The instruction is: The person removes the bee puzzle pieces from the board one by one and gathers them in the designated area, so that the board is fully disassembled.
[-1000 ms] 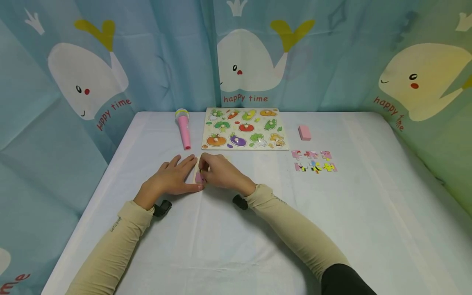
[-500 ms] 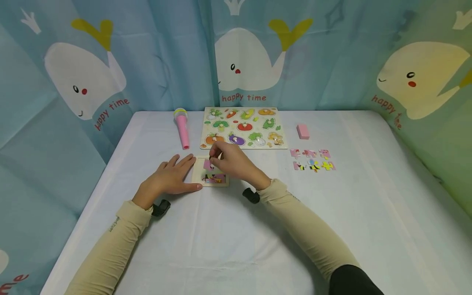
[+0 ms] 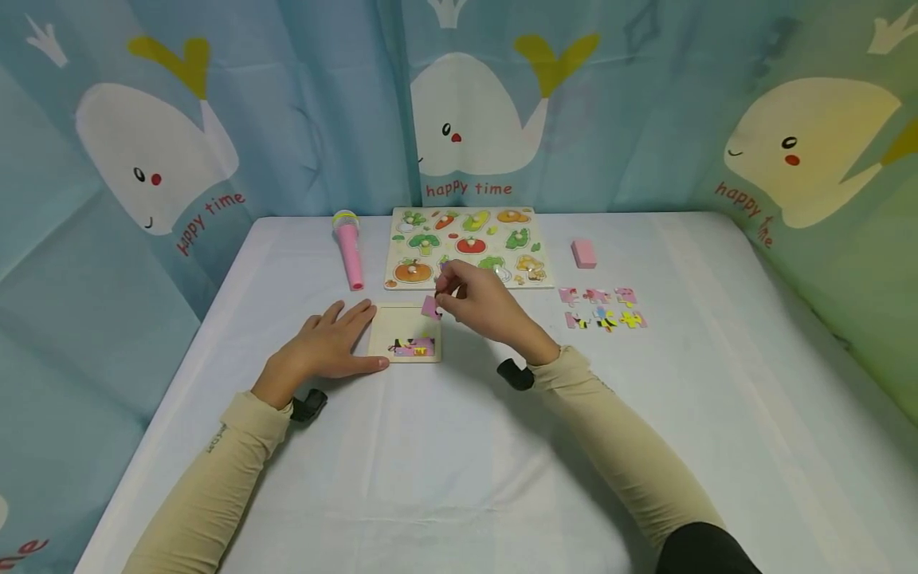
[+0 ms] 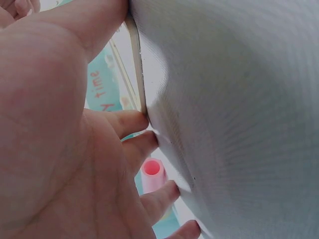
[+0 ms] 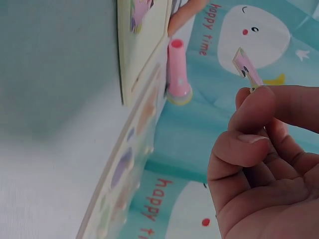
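Observation:
My right hand (image 3: 488, 307) pinches a pink jigsaw piece (image 3: 431, 308) between thumb and fingers, over the upper right corner of a small wooden puzzle tray (image 3: 390, 323). In the right wrist view the same piece (image 5: 246, 68) sticks out past the fingertips, held off the table. Joined puzzle pieces (image 3: 413, 347) in pink, yellow and black lie along the tray's lower right. My left hand (image 3: 330, 347) lies with fingers spread at the tray's left side, its thumb at the lower left corner. The left wrist view shows the thumb and index finger touching the tray's edge (image 4: 139, 74).
Behind the tray lies a vegetable peg board (image 3: 437, 239), with a pink toy microphone (image 3: 349, 251) to its left. To the right are a pink block (image 3: 584, 254) and two rows of loose puzzle pieces (image 3: 604, 319). A whale-print curtain (image 3: 323, 104) stands behind the table.
My right hand has lifted and moved right and away from me with the pink piece, uncovering the tray and the joined pieces. The left hand stays at the tray's edge.

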### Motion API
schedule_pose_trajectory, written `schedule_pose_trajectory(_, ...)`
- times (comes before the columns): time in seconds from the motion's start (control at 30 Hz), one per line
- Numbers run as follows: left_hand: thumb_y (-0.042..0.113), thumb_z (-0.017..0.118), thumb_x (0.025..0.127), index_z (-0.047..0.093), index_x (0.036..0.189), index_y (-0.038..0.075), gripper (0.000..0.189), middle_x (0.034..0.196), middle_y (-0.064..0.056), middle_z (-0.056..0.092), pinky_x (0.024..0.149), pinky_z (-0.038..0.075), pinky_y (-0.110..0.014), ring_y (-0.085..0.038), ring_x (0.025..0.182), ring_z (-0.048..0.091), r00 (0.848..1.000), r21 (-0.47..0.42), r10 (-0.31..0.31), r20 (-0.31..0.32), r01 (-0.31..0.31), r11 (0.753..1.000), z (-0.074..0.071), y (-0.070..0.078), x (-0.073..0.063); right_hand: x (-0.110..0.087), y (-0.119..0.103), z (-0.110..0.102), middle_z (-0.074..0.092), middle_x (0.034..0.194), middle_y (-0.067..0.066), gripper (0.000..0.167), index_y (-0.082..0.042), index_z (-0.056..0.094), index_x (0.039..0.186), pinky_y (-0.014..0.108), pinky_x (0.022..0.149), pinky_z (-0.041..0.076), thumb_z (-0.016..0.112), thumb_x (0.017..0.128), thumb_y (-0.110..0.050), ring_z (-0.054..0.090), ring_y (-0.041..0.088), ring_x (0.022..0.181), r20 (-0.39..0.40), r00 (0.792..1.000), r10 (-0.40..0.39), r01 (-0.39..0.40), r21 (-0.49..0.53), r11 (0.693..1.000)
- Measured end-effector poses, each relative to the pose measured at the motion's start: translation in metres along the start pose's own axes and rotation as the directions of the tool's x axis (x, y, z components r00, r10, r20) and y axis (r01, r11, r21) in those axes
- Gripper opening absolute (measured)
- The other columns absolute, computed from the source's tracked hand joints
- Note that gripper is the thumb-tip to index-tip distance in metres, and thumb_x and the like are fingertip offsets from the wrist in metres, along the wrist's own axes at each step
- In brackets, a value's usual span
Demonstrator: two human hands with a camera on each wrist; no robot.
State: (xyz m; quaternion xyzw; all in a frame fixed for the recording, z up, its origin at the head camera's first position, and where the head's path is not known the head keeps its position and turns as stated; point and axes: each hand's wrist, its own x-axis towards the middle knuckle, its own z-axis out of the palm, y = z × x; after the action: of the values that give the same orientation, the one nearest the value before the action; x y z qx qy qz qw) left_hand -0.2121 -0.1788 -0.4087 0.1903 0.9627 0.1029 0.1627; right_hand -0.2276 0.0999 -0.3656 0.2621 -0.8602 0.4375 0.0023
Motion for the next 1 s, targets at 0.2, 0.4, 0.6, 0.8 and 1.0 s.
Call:
schedule_pose_trajectory(0.2,0.064,0.065,0.098,0.025,0.170,0.004,0.102,0.176,-0.018,0.019,0.121,0.018,-0.072,-0.051,0.158,0.013,1.000,-0.004,0.010,-0.009,-0.010,1.000,0.000,-0.001,0.000,-0.009,0.003,-0.013,0.071,0.097,0.009,0.006,-0.002,0.066,0.106,0.032,0.068,0.056,0.070,0.102,-0.004,0.065,0.023,0.077,-0.023,0.999,0.029,-0.029,0.011,1.000)
schedule_pose_trajectory(0.4,0.065,0.065,0.098,0.024,0.170,0.004,0.102,0.177,-0.018,0.018,0.121,0.019,-0.071,-0.051,0.158,0.013,1.000,0.001,0.006,-0.004,-0.006,1.000,0.000,0.000,-0.001,-0.018,0.008,-0.026,0.072,0.097,0.010,0.007,-0.002,0.065,0.106,0.032,0.067,0.055,0.070,0.102,-0.004,0.065,0.023,0.075,-0.055,0.997,0.049,-0.049,0.001,0.999)
schedule_pose_trajectory(0.6,0.064,0.065,0.098,0.024,0.170,0.004,0.103,0.177,-0.018,0.018,0.121,0.017,-0.072,-0.052,0.159,0.012,1.000,-0.012,0.004,0.000,-0.004,1.000,-0.001,0.001,-0.001,-0.026,0.015,-0.043,0.072,0.094,0.010,0.005,0.000,0.066,0.105,0.031,0.066,0.053,0.068,0.102,-0.004,0.065,0.023,0.072,-0.075,0.996,0.054,-0.055,-0.012,0.998)
schedule_pose_trajectory(0.8,0.065,0.067,0.097,0.025,0.169,0.003,0.105,0.176,-0.018,0.019,0.120,0.018,-0.072,-0.053,0.158,0.012,1.000,-0.020,0.016,-0.008,-0.016,1.000,-0.001,0.000,-0.001,-0.038,0.021,-0.057,0.072,0.095,0.010,0.007,0.001,0.067,0.107,0.030,0.065,0.050,0.068,0.102,-0.004,0.063,0.023,0.070,-0.099,0.993,0.063,-0.065,-0.025,0.998)
schedule_pose_trajectory(1.0,0.067,0.066,0.096,0.024,0.169,0.002,0.106,0.177,-0.019,0.018,0.121,0.016,-0.073,-0.053,0.158,0.011,1.000,-0.033,0.016,-0.005,-0.016,0.999,-0.003,0.001,-0.004,-0.050,0.024,-0.072,0.071,0.095,0.012,0.007,0.000,0.066,0.107,0.028,0.064,0.048,0.067,0.102,-0.005,0.062,0.024,0.070,-0.138,0.985,0.101,-0.104,-0.016,0.994)
